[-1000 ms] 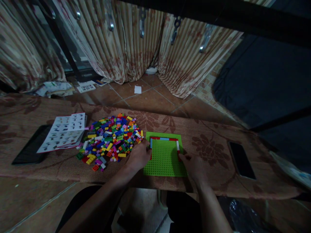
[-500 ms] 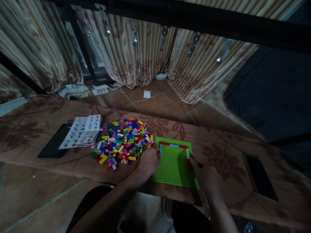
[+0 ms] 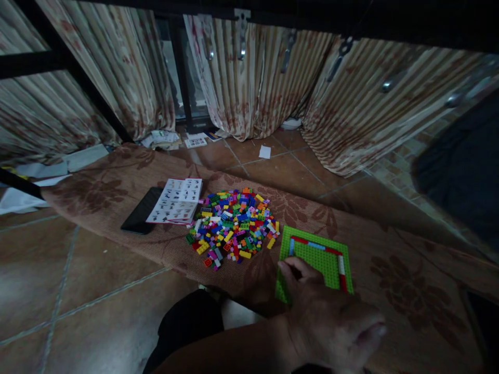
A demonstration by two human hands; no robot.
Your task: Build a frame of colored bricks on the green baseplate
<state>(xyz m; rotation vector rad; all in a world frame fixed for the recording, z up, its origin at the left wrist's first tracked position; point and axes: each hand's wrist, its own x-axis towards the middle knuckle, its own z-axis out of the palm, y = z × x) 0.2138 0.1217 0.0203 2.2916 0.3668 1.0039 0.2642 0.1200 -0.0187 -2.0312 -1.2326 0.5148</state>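
My right hand point(image 3: 302, 272) is over the left side of the green baseplate point(image 3: 319, 265). Its thumb and forefinger are pressed together near the plate's left edge; anything between them is too small to make out. Crossing low in front of it, my left hand point(image 3: 346, 332) looks curled, its fingers mostly hidden. Red bricks, a light blue brick point(image 3: 316, 245) and a white brick point(image 3: 342, 265) form rows along the plate's back and right sides. Another light blue brick point(image 3: 291, 246) stands at the left. The hands cover the plate's front part.
Left of the plate spreads a pile of mixed bricks point(image 3: 234, 223). Farther left, an open instruction leaflet point(image 3: 175, 201) partly covers a black tablet point(image 3: 136, 221). A dark flat device point(image 3: 483, 317) lies at the far right. The patterned cloth point(image 3: 156, 249) ends at the table's front edge.
The view has swung left, shifting the table rightward in it. My right hand has moved from the plate's right side to its left; my left hand has left the left edge and crossed rightward.
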